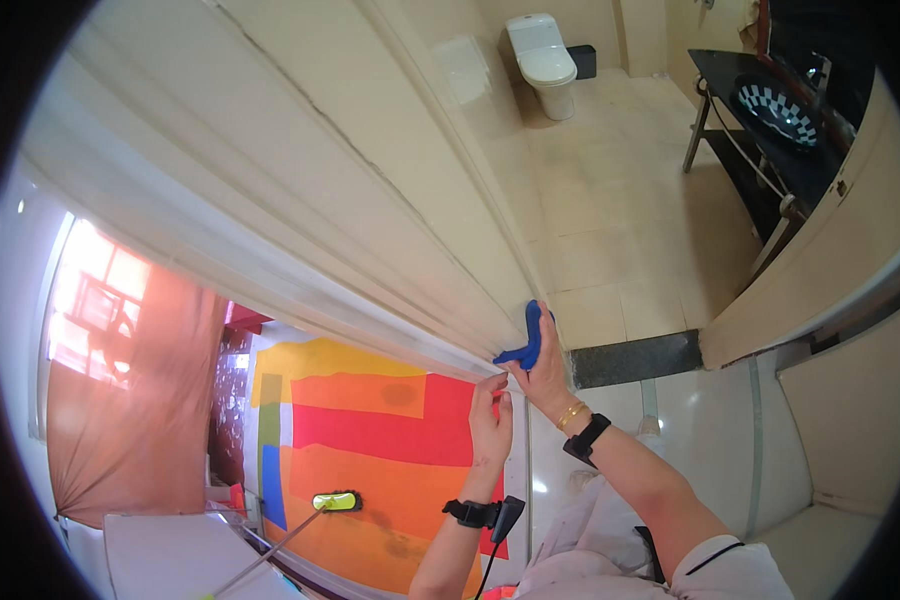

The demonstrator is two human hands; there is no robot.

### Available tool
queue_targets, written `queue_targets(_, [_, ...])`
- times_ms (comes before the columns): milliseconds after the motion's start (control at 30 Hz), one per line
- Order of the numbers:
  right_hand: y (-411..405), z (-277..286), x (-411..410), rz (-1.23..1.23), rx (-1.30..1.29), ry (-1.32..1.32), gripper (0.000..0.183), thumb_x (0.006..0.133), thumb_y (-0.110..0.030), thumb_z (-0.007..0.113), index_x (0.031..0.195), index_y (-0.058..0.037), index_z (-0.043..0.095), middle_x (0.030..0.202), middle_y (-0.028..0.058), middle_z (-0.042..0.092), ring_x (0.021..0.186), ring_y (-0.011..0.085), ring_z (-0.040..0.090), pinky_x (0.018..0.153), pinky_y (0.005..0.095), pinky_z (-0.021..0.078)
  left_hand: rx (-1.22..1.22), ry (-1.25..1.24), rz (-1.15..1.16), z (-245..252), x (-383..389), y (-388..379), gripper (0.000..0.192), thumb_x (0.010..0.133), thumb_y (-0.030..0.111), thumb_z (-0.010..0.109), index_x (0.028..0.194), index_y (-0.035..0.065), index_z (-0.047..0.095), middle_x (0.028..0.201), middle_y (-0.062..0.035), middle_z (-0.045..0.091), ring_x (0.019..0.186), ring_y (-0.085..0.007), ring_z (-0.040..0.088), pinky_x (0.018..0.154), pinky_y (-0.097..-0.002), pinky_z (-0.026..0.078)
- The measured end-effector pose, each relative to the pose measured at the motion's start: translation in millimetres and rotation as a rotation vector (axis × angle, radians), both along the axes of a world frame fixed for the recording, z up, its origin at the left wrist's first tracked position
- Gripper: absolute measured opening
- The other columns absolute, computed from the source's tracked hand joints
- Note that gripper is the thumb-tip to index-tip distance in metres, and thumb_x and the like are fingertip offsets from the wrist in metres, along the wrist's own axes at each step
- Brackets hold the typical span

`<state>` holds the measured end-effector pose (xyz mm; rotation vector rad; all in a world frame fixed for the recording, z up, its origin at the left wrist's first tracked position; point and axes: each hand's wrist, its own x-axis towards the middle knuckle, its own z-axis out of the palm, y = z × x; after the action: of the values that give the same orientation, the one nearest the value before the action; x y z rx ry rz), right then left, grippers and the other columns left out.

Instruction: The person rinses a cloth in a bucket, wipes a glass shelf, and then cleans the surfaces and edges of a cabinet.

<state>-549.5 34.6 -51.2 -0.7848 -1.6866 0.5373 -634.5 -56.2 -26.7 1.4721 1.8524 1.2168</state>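
A blue cloth (529,343) is pressed against the lower edge of the cream door frame (450,247). My right hand (546,367) is wrapped around this cloth, its fingers pointing up along the frame's inner side. Just below and to the left, my left hand (492,424) is raised beside the frame with the fingers loosely bent and nothing in them. Whether its fingertips touch the frame is hard to tell. Black straps circle both wrists, and a cable runs from the left one.
Beyond the dark stone threshold (636,358) are a white toilet (551,71), a black bin (583,61) and a dark vanity with a checkered basin (778,112). An open door (817,247) stands right. On the left, a green-headed brush (337,501) rests on a multicoloured mat (390,480), near an orange curtain (135,442).
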Motion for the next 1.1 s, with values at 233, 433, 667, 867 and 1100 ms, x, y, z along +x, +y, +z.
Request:
queue_targets(233, [-6, -15, 1, -0.024, -0.050, 0.001, 0.089, 0.061, -0.004, 0.067, 0.130, -0.0062, 0.011, 0.131, 0.0246, 0.020, 0.120, 0.0399, 0.026, 0.099, 0.0430, 0.0246, 0.010, 0.003, 0.012, -3, -1, 5, 0.028, 0.082, 0.002, 0.044, 0.109, -0.0005, 0.043, 0.104, -0.0150, 0.049, 0.098, -0.0242, 0.049, 0.081, -0.0310, 0.040])
queue_targets(433, [-7, -28, 4, -0.024, -0.087, -0.011, 0.084, 0.063, -0.002, 0.064, 0.129, -0.0024, 0.011, 0.131, 0.0247, 0.020, 0.120, 0.0391, 0.025, 0.099, 0.0407, 0.0233, 0.001, -0.016, 0.013, -7, 3, 6, 0.028, 0.082, 0.003, 0.044, 0.109, -0.0010, 0.043, 0.104, -0.0149, 0.049, 0.098, -0.0240, 0.050, 0.081, -0.0316, 0.041])
queue_targets(667, [-14, -34, 21, 0.109, -0.303, 0.011, 0.075, 0.071, -0.001, 0.056, 0.132, -0.0039, 0.013, 0.134, 0.0211, 0.020, 0.122, 0.0337, 0.025, 0.100, 0.0364, 0.0240, -0.060, 0.007, -0.058, -12, 11, 8, 0.029, 0.081, 0.003, 0.045, 0.110, -0.0002, 0.043, 0.106, -0.0152, 0.046, 0.100, -0.0241, 0.048, 0.082, -0.0312, 0.041])
queue_targets(867, [0, 1, 31, 0.278, -0.727, 0.456, 0.059, 0.081, -0.012, 0.044, 0.132, -0.0029, 0.016, 0.135, 0.0186, 0.022, 0.122, 0.0272, 0.028, 0.098, 0.0312, 0.0238, 0.202, 0.470, 0.047, -3, 22, 4, 0.043, 0.075, 0.003, 0.052, 0.115, -0.0010, 0.037, 0.120, -0.0216, 0.032, 0.113, -0.0376, 0.031, 0.089, -0.0438, 0.033])
queue_targets(1100, [74, 17, 7, 0.324, -0.198, 0.244, 0.061, 0.085, -0.035, 0.040, 0.133, -0.0061, 0.015, 0.139, 0.0162, 0.009, 0.128, 0.0321, 0.007, 0.102, 0.0411, 0.0088, 0.254, 0.815, 0.027, -18, 39, 17, 0.068, 0.076, 0.020, 0.057, 0.127, -0.0006, 0.017, 0.130, -0.0285, 0.013, 0.119, -0.0477, 0.016, 0.094, -0.0534, 0.022])
